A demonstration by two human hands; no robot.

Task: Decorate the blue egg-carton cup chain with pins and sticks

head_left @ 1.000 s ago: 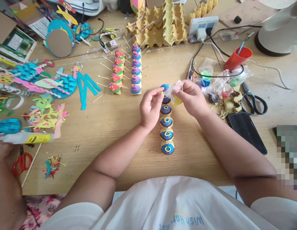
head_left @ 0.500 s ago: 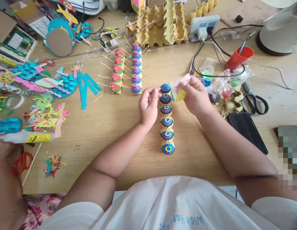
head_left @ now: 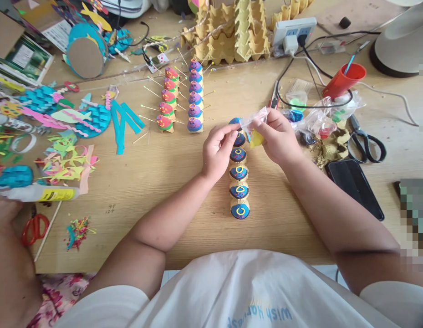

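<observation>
My right hand pinches a small clear plastic bag with a yellow lump of clay at its bottom. Close to the bag's other side is my left hand, thumb and forefinger nearly together; what lies between them, if anything, is too small to make out. Beneath both hands runs an egg-carton strip, its cups covered in blue and black with yellow rings and small red marks. The bag and fingers partly hide its far end. A thin blue stick beside that end is mostly covered.
Two decorated egg-carton strips, one red-green and one purple, stand back left with pins sticking out. To the right are bagged clay, a red cup, black scissors and a phone. Another person's arm rests at left.
My left hand has moved right, up to the bag's edge. The bag has tilted and shifted slightly left in my right hand, now covering more of the blue strip's far end.
</observation>
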